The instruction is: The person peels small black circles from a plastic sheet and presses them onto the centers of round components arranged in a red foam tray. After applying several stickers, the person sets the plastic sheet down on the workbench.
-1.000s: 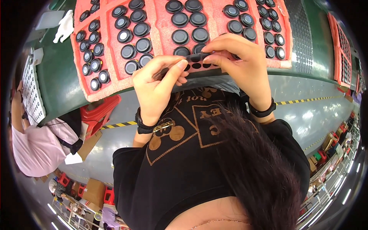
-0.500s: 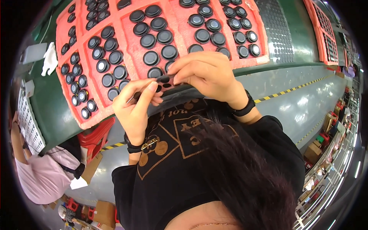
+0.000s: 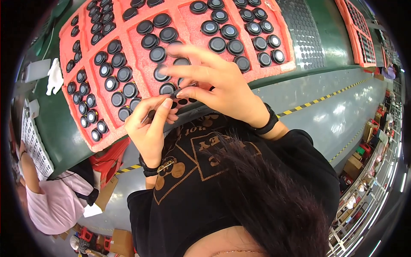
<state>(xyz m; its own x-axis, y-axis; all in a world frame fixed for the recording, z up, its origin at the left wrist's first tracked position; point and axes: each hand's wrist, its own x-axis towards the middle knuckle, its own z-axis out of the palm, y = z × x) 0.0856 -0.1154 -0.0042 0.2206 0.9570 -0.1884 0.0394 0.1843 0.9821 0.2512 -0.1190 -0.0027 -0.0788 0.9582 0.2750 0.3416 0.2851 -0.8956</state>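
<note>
My left hand pinches a thin strip with black round dots between thumb and fingers, just in front of my body. My right hand is over the strip's far side with its thumb at the strip's edge. Its other fingers are stretched apart and smeared by motion. Whether a small dot sticks to them I cannot make out. Beyond both hands lies a pink foam tray with compartments. Round black parts, several with silver centres, stand in it; my right hand hides some.
The tray lies on a green table. A sheet of dark discs is to its right, then another foam tray. At left are a white glove, a white perforated rack and a person in pink.
My right hand's fingers have opened from a pinch at the strip and spread up over the tray. The left hand keeps its hold. The view has shifted slightly.
</note>
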